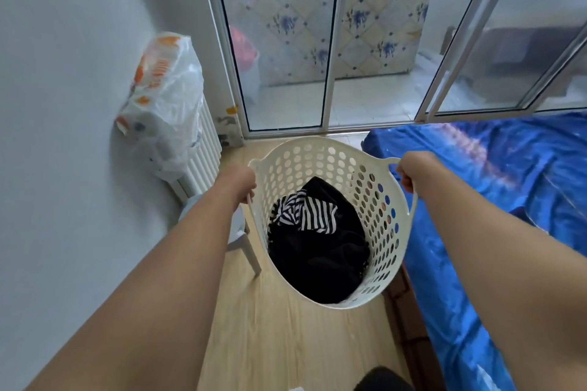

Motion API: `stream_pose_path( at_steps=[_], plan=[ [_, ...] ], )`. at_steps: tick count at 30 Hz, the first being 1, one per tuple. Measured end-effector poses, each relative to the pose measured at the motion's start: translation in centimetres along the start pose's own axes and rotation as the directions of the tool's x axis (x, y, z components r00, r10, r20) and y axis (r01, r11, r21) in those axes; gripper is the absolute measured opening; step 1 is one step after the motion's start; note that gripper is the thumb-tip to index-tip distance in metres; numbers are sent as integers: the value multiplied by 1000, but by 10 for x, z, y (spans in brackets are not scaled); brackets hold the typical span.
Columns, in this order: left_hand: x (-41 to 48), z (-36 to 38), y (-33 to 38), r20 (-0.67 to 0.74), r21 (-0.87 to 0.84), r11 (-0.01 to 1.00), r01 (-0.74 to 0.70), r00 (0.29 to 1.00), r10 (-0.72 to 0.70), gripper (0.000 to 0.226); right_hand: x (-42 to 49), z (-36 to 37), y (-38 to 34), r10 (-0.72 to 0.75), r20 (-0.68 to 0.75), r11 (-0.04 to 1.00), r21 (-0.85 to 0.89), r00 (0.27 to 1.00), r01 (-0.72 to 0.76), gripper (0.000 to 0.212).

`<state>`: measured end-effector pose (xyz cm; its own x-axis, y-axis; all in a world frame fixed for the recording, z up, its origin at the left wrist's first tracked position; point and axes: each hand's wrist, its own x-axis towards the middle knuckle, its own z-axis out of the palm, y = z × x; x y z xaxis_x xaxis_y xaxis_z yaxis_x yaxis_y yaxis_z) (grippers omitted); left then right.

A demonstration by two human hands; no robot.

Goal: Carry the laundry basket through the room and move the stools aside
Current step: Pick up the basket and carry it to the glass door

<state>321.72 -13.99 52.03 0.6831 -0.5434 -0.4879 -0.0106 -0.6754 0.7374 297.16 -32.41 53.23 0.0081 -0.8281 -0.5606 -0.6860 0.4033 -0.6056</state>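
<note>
A cream perforated laundry basket hangs in front of me above the wooden floor. Black clothing and a black-and-white striped garment lie inside it. My left hand is shut on the basket's left handle. My right hand is shut on its right handle. A pale stool stands on the floor just left of the basket; my left forearm hides most of it, and one leg shows.
A bed with a blue cover fills the right side. A white radiator with a plastic bag on top stands against the left wall. Sliding glass doors close the way ahead. A narrow strip of floor runs between wall and bed.
</note>
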Motion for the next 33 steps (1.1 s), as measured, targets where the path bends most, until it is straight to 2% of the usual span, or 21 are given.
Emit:
stream_pose_path(
  at_steps=[4, 8, 14, 17, 21, 26, 33],
  plan=[
    [40, -13, 24, -10, -110, 994, -16, 1000, 15, 28, 6, 4, -35, 28, 48, 979, 198, 998, -37, 35],
    [91, -14, 42, 0, -127, 991, 45, 999, -46, 34, 40, 11, -66, 2, 96, 961, 275, 995, -28, 38],
    [183, -4, 77, -69, -158, 983, 95, 992, -107, 34, 131, 23, -131, -5, 207, 991, 129, 978, -22, 30],
    [221, 4, 91, -77, -179, 975, 134, 986, -150, 35, 179, 31, -163, 2, 217, 999, 47, 976, -12, 24],
    [267, 7, 106, -101, -238, 956, 171, 975, -200, 33, 233, 50, -218, -78, 208, 996, -22, 975, 85, 7],
    [322, 0, 123, -116, -264, 944, 198, 965, -234, 31, 283, 84, -281, -132, 233, 983, -93, 963, 158, 12],
    [440, -29, 151, -148, -238, 941, 240, 949, -279, 26, 354, 145, -361, -108, 250, 980, -134, 962, 145, 13]
  ],
)
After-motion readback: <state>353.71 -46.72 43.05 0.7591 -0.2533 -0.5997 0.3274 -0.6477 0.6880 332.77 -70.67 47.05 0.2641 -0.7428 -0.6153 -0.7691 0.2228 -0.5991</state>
